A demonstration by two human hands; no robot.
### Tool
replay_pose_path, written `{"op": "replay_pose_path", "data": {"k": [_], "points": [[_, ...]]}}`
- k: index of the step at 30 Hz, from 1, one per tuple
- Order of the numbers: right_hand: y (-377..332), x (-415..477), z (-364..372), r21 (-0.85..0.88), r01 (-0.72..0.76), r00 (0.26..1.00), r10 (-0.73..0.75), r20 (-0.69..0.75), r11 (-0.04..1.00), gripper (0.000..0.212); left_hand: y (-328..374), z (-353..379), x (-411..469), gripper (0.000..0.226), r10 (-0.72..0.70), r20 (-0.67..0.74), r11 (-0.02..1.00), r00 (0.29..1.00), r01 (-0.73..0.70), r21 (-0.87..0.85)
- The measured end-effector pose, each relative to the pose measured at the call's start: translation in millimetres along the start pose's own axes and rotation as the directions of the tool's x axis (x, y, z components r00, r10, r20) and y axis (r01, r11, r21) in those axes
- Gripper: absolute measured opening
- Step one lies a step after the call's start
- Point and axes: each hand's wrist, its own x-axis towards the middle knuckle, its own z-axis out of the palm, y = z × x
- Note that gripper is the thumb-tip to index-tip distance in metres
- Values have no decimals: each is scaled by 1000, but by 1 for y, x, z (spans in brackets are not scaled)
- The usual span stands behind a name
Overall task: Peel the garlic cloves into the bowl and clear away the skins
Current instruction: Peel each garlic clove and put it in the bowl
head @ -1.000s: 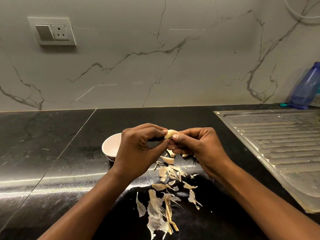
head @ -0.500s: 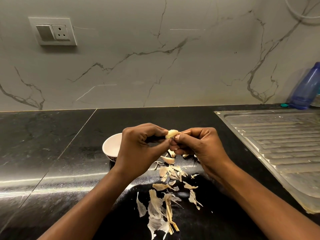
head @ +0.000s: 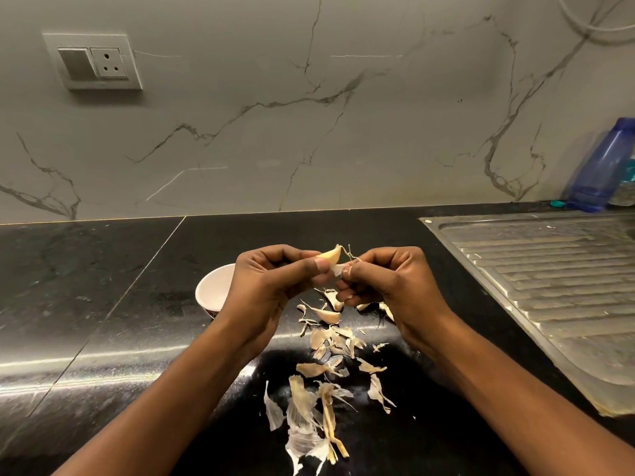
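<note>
Near the middle of the black stone bench point(head: 103, 304), the small white round bowl point(head: 214, 290) is half hidden behind the left hand point(head: 268, 286), so its contents cannot be seen. That hand's grip pinches the pale, part-peeled garlic clove point(head: 330, 256) above the bench, just right of the bowl. The right hand point(head: 388, 283) has its grip closed on a thin papery strip of skin point(head: 340, 268) at the clove. A sharp tug could snap the strip short, or flick the slippery clove into the loose dry skins point(head: 323, 383) scattered toward the bench's front edge. Whether unpeeled cloves lie among them is hard to tell.
</note>
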Motion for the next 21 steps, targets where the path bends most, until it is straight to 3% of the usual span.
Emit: {"op": "replay_pose_path", "data": {"k": [7, 13, 21], "points": [[2, 3, -3, -43, -27, 999, 29, 40, 999, 11, 6, -1, 4, 8, -67, -51, 993, 996, 62, -97], [1, 4, -8, -137, -72, 974, 99, 203, 988, 16, 7, -4, 4, 20, -82, -62, 992, 995, 76, -100], [0, 3, -9, -251, -10, 960, 79, 267, 968, 15, 5, -3, 2, 32, -27, -43, 999, 999, 28, 17]]}}
